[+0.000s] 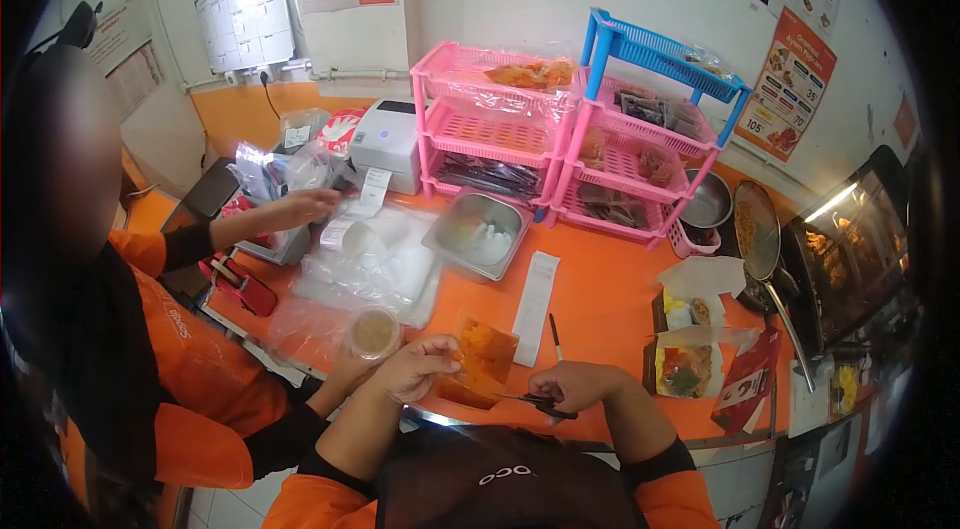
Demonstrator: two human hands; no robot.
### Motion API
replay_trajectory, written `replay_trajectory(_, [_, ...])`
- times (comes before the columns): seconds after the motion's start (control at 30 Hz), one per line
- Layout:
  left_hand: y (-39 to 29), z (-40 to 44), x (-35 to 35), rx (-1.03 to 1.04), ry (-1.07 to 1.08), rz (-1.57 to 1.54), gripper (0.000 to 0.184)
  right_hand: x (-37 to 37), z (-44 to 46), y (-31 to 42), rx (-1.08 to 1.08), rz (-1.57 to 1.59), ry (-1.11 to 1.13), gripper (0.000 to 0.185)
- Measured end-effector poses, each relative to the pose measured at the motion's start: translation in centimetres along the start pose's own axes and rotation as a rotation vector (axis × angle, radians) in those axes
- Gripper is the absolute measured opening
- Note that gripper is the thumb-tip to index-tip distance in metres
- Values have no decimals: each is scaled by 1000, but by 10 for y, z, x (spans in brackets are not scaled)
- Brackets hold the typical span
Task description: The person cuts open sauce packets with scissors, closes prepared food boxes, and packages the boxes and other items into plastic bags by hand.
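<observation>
My left hand (418, 369) pinches the left edge of a clear plastic packet with orange contents (486, 354), held above the orange counter. In my right hand (580, 387) is a pair of black-handled scissors (548, 406), its blades pointing left at the packet's lower right edge. Whether the blades touch the packet I cannot tell. A long white paper slip (537, 304) lies just beyond the packet, with a dark pen (555, 334) to its right. Two open food boxes (690, 369) stand to the right of my right hand.
At left, a co-worker (200, 349) holds a lidded round tub (374, 332) and reaches toward a label printer (388, 144). Behind are a metal pan (480, 234), pink racks (490, 144) and a blue-topped rack (660, 54). A strainer's handle (793, 339) juts out near the lit display case (850, 239).
</observation>
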State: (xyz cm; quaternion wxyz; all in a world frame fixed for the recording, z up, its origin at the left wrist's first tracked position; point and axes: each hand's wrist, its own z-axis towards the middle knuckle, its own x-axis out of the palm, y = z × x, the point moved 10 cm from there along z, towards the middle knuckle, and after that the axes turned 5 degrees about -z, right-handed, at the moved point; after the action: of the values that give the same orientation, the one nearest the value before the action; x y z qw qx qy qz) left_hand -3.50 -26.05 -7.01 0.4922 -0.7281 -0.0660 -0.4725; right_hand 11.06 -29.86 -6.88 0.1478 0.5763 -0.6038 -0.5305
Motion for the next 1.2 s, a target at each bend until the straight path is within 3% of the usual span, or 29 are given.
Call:
replay_trajectory(0.27, [3, 9, -9, -12, -107, 48, 13, 7, 5, -24, 31, 163, -8, 10])
replay_trajectory(0.67, [16, 24, -6, -74, -179, 35, 16, -1, 12, -30, -6, 212, -103, 26])
replay_trajectory(1.03, [29, 31, -4, -150, -220, 51, 12, 13, 19, -35, 0, 359, -33, 19])
replay_trajectory(1.13, [33, 32, -8, -177, -210, 46, 18, 13, 18, -41, 44, 454, -64, 16])
replay_trajectory(1.2, [21, 31, -6, -76, -176, 71, 30, 12, 16, -46, 62, 508, -88, 16])
